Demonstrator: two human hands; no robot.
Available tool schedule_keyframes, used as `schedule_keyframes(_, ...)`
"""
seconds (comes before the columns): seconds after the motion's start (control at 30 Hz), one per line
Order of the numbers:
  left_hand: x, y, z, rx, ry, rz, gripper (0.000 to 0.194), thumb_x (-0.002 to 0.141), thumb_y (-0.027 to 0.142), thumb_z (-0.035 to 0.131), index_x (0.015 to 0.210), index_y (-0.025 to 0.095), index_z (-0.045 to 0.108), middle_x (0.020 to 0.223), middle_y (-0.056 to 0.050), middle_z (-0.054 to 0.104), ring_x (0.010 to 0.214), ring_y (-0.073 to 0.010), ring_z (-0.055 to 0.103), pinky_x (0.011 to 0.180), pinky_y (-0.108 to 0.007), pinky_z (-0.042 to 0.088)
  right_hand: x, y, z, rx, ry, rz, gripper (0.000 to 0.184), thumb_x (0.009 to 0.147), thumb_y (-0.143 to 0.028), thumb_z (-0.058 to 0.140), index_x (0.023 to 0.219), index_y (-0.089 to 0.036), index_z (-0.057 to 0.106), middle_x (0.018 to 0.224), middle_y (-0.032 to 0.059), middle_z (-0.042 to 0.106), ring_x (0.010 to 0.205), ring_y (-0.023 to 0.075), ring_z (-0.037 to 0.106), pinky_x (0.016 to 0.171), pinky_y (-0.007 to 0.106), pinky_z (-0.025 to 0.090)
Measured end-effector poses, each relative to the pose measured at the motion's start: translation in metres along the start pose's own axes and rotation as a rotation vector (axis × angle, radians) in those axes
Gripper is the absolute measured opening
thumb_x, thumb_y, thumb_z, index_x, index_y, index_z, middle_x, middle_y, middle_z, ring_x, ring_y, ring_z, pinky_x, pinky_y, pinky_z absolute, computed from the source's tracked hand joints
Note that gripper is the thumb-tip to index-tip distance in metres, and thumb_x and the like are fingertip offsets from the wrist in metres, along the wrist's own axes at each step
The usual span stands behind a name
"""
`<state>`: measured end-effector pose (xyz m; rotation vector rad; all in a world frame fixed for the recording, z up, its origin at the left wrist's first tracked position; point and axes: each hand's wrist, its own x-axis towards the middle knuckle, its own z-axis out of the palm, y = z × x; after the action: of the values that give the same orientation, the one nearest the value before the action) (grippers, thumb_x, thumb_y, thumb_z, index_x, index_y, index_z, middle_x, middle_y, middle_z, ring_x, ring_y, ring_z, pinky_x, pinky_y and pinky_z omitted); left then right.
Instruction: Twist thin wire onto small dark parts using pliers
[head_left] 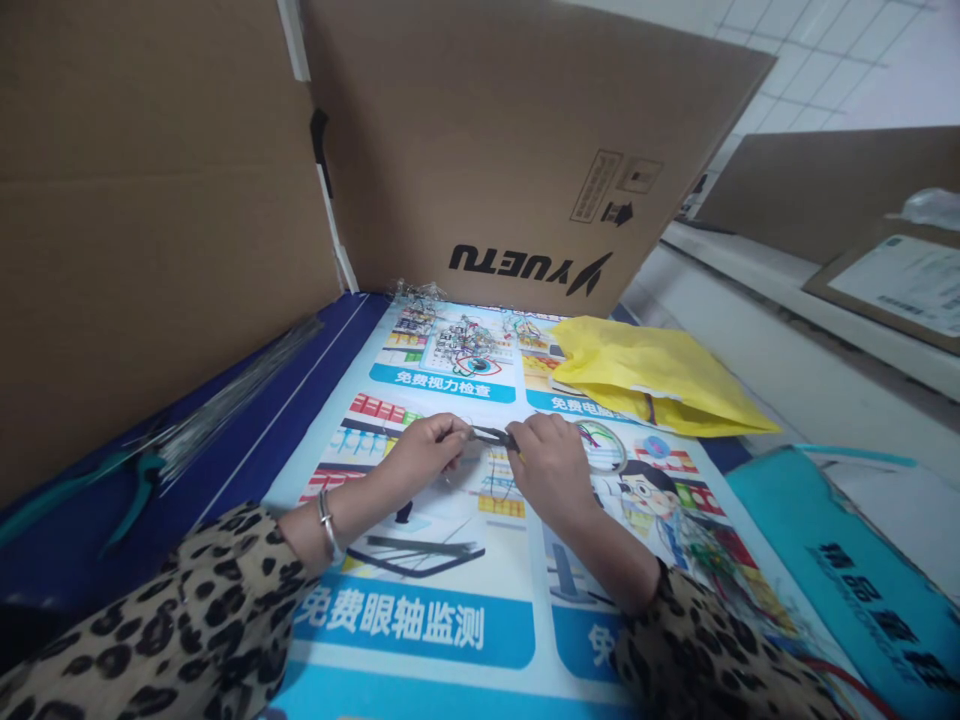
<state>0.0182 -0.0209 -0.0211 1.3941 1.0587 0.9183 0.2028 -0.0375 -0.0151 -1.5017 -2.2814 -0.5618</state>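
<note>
- Right hand (553,470): closed around pliers-like tool (492,435), dial centre.
- Left hand (424,450): fingertips together at tool tip; contents indistinct.
- Progress: operation apparently underway; wire bundle (232,400), 9 o'clock, seemingly unworked; tangled pieces (466,342), 12 o'clock, possibly done.

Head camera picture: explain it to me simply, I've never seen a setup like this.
There is no machine here: a person works bare-handed, wearing leopard-print sleeves. The camera sits on that person's head, looking forward and down.

The right hand holds slim dark metal pliers. The left hand is pinched closed at their tips; anything pinched there is too small to make out.

Beneath lies a printed blue-and-white sheet. A flat yellow bag rests on it at the far right. To the left lies a bundle of thin silvery wires. Brown cardboard panels stand behind.
</note>
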Motion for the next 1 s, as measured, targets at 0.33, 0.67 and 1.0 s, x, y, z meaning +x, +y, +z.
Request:
schedule_keyframes(0.33, -0.0003, -0.0006, 0.0012, -0.037, 0.0, -0.037, 0.016, 0.075, 0.031, 0.05, 0.071, 0.016, 0.052, 0.053, 0.004, 0.051, 0.045, -0.0067, 0.044, 0.048, -0.02, 0.036, -0.0011, 0.0061, -0.0044, -0.155, 0.018, -0.096, 0.016, 0.083, -0.015, 0.043, 0.085, -0.018, 0.059, 0.076, 0.0066, 0.052, 0.077, 0.02, 0.038, 0.068, 0.034, 0.025)
schedule_keyframes(0.67, -0.002, 0.0035, 0.0028, -0.057, 0.012, -0.073, 0.014, 0.074, 0.029, 0.051, 0.07, 0.016, 0.051, 0.053, 0.004, 0.05, 0.045, -0.0063, 0.044, 0.047, -0.02, 0.035, -0.0014, 0.0061, -0.0039, -0.154, 0.028, -0.102, 0.016, 0.082, -0.014, 0.043, 0.087, -0.018, 0.059, 0.074, 0.0062, 0.051, 0.075, 0.0201, 0.038, 0.067, 0.035, 0.023)
schedule_keyframes(1.0, -0.0016, 0.0064, -0.0011, -0.053, -0.066, -0.104, 0.016, 0.074, 0.029, 0.051, 0.065, 0.016, 0.049, 0.052, 0.004, 0.05, 0.044, -0.0058, 0.044, 0.046, -0.019, 0.033, -0.0015, 0.0085, -0.0044, -0.174, 0.032, -0.138, 0.017, 0.084, -0.015, 0.042, 0.088, -0.018, 0.058, 0.075, 0.0062, 0.052, 0.075, 0.0195, 0.038, 0.067, 0.035, 0.023)
